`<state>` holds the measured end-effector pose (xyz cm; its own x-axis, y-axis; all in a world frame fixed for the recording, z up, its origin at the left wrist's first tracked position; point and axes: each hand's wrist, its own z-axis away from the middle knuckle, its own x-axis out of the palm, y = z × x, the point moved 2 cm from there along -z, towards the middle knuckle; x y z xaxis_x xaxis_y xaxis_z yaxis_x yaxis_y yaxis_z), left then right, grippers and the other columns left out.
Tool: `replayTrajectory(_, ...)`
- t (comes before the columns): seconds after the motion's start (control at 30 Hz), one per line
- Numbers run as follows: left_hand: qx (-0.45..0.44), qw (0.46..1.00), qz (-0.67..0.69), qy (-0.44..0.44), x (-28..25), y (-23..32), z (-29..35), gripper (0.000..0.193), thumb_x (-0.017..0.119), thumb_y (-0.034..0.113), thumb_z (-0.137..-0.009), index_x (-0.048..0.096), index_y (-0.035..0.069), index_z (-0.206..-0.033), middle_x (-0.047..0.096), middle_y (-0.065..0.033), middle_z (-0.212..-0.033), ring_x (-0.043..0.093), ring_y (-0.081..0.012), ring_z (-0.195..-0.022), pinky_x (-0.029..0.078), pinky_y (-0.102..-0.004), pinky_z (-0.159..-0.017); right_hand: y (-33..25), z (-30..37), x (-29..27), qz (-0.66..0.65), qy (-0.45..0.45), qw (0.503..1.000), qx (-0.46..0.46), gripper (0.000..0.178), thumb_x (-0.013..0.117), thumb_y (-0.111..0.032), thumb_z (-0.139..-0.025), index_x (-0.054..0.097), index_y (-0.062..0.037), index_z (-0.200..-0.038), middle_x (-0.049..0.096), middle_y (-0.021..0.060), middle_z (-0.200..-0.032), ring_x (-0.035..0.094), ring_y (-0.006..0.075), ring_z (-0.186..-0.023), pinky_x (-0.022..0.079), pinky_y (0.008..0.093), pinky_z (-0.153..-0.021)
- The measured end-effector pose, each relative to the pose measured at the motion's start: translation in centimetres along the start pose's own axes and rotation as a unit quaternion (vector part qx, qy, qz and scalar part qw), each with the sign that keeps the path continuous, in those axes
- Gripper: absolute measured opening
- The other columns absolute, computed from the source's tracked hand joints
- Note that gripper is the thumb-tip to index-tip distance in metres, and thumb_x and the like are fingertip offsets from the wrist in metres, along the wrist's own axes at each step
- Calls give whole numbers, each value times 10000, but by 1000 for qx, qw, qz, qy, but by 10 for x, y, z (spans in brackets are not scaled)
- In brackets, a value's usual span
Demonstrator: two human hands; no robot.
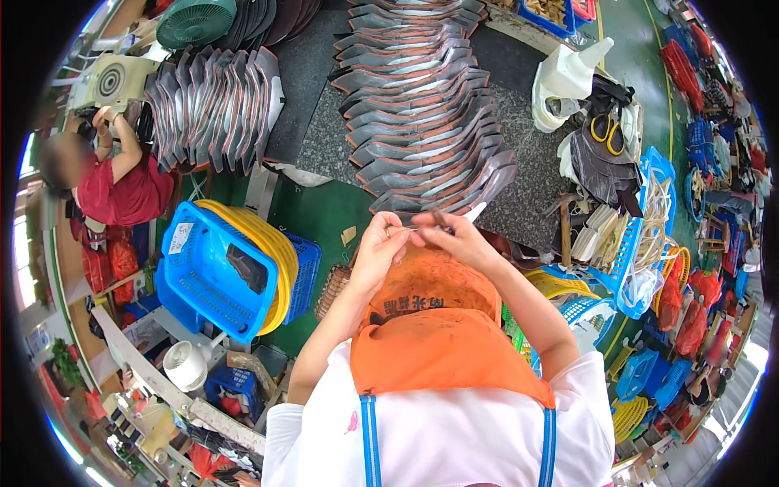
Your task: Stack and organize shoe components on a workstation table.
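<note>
Both hands meet in front of my orange apron (438,341), just short of the near edge of a dark speckled worktable (519,195). My left hand (383,247) is closed in a pinch on something small and thin, perhaps a thread, too fine to name. Close beside it, my right hand (456,242) is also closed, with a small dark object blurred at its fingers. Beyond my hands, a long row of overlapping grey and white cut pieces with orange edges (422,130) runs away from me. They look like shoe uppers.
More such pieces (213,109) lie at the left, near a person in a red shirt (130,183). A white bottle with a nozzle (564,81) and yellow-handled scissors (607,134) are at the right. Blue baskets (219,272) stand left; a blue crate (637,243) is right.
</note>
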<state>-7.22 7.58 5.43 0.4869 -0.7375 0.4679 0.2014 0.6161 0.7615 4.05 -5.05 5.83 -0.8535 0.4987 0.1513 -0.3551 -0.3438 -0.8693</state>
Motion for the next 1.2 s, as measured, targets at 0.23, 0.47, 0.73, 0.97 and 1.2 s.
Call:
replayTrajectory(0.23,16,995,-79,-52,22,-18,7,114,484,37,-875,395,76,-934,609,-62,-757,415,-29,-556,301,-161,-499,-9,24,-10,83,11,995,-47,170,617,-147,-792,617,12,-854,613,8,-691,535,55,-688,436,220,-666)
replayTrajectory(0.47,29,962,-272,20,13,-25,-3,215,527,43,-844,508,29,-1058,609,-24,-704,532,-64,-643,405,-208,-623,10,19,-68,275,143,942,-131,139,583,-137,-775,623,-6,-800,641,118,-712,620,161,-654,475,294,-626)
replayTrajectory(0.73,43,875,-468,119,-8,-45,-22,256,558,85,-809,575,71,-1064,621,-67,-659,595,-167,-598,438,-292,-561,22,1,-125,521,234,792,-216,143,586,-172,-764,551,-34,-773,594,126,-758,582,327,-681,459,417,-596)
replayTrajectory(0.97,225,675,-681,176,-12,-51,-36,153,585,195,-804,590,89,-915,614,-110,-660,606,-243,-611,447,-345,-554,24,-19,-122,582,191,749,-253,157,617,-150,-739,536,-74,-850,558,96,-758,587,292,-662,464,383,-575)
replayTrajectory(1.2,40,837,-512,189,-45,-32,-14,175,586,108,-811,546,49,-971,520,-17,-557,481,-96,-496,355,-252,-460,-2,3,-89,524,356,748,-196,265,595,-215,-793,534,-152,-1043,540,64,-808,590,266,-716,469,378,-577)
